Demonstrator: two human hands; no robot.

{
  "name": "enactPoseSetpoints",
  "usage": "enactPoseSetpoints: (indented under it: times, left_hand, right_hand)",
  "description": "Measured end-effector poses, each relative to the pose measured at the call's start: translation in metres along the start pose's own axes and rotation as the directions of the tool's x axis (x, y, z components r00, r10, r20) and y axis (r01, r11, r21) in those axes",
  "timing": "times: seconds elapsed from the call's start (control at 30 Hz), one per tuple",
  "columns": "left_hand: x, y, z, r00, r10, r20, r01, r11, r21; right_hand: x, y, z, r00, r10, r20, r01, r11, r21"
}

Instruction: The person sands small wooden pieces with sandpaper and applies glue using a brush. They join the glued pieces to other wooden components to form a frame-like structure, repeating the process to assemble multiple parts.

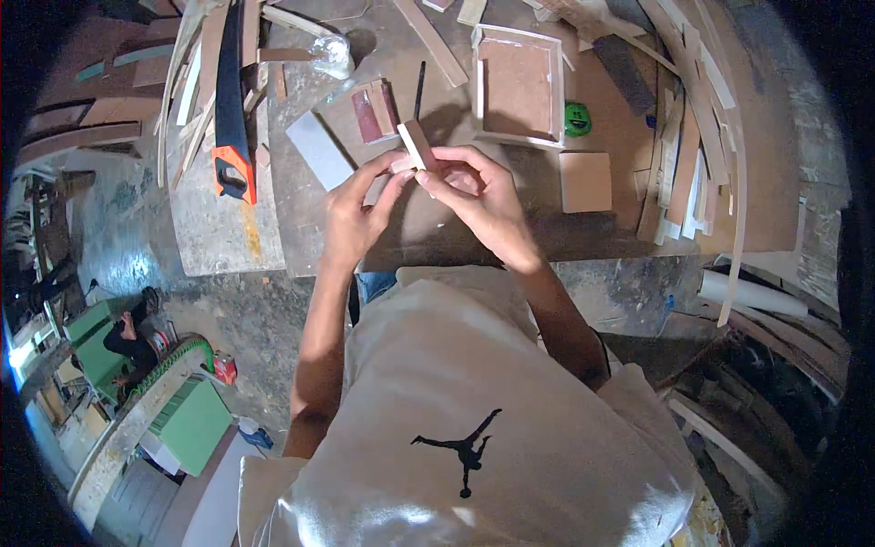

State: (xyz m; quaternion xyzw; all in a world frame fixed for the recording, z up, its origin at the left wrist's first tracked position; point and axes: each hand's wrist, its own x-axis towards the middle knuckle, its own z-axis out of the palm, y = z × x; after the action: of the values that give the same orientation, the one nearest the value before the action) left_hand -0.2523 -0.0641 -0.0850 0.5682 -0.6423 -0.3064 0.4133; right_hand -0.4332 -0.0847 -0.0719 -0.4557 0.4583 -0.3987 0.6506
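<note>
Over the workbench [401, 246], both my hands hold one small pale wooden block [416, 146] by its near end. My left hand [357, 211] pinches the block from the left with thumb and fingertips. From the right, my right hand [488, 202] closes thumb and fingers on it; some of its fingers are hidden behind. Just beyond lies a dark red block [372, 114] with a lighter brown strip on it. A thin dark pencil-like stick [419, 89] points away from me past the block. Left of my hands rests a whitish rectangular piece [319, 150].
A shallow wooden box [559, 91] sits at the far right, beside a green tape measure [577, 118] and a flat wooden square [585, 182]. On the left lies a handsaw [234, 173] with an orange handle, near a clear plastic bag [333, 56]. Wood strips [693, 155] pile up at right.
</note>
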Motion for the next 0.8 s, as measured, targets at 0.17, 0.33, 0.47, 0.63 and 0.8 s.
enactPoseSetpoints:
  times: [0.17,0.33,0.47,0.63,0.8]
  left_hand:
    - [0.039,0.002,0.026,0.995,0.026,0.095,-0.026,1.000,-0.002]
    - [0.060,-0.024,0.055,0.989,-0.132,0.061,0.142,0.968,-0.205]
    - [0.065,-0.035,0.073,0.943,-0.312,0.118,0.331,0.918,-0.219]
    - [0.065,-0.046,0.102,0.892,-0.400,0.210,0.449,0.734,-0.510]
    - [0.060,-0.059,0.116,0.907,-0.380,0.183,0.414,0.720,-0.558]
  right_hand:
    - [0.016,0.007,-0.035,0.984,-0.085,-0.157,0.051,0.976,-0.210]
    - [0.053,0.012,-0.088,0.931,-0.039,-0.364,-0.113,0.915,-0.387]
    - [0.076,0.014,-0.118,0.964,0.102,-0.245,-0.188,0.912,-0.363]
    - [0.097,0.026,-0.138,0.966,0.226,-0.126,-0.252,0.930,-0.267]
    - [0.104,0.025,-0.146,0.970,0.232,-0.074,-0.243,0.920,-0.306]
